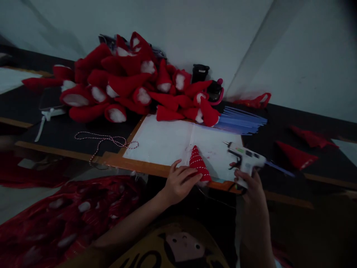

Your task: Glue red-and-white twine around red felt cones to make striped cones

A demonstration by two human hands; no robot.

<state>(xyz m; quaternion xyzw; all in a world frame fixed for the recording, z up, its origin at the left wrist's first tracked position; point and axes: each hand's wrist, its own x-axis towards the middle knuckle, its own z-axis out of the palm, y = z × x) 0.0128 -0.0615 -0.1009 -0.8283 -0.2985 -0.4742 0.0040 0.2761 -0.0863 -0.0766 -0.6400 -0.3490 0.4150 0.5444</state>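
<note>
My left hand point(180, 183) is closed on the lower part of a small red felt cone hat point(197, 163), which has red-and-white twisted cord wound round it and white stuffing at its base. The cone points away from me at the front edge of the white sheet point(156, 139). In my right hand point(249, 182) is a white hot glue gun point(247, 158). Its nozzle points left, above the sheet's right side, and a bluish glue stick point(279, 168) sticks out of its back end. A loose length of the same striped cord point(104, 138) lies on the table to the left.
A big heap of stuffed red cones point(125, 83) lies at the back. Bluish glue sticks point(242, 121) are spread right of it, near a black jar point(200, 72). Flat red felt pieces point(295, 154) lie far right. A red bag point(92, 216) of stuffed cones stands at lower left.
</note>
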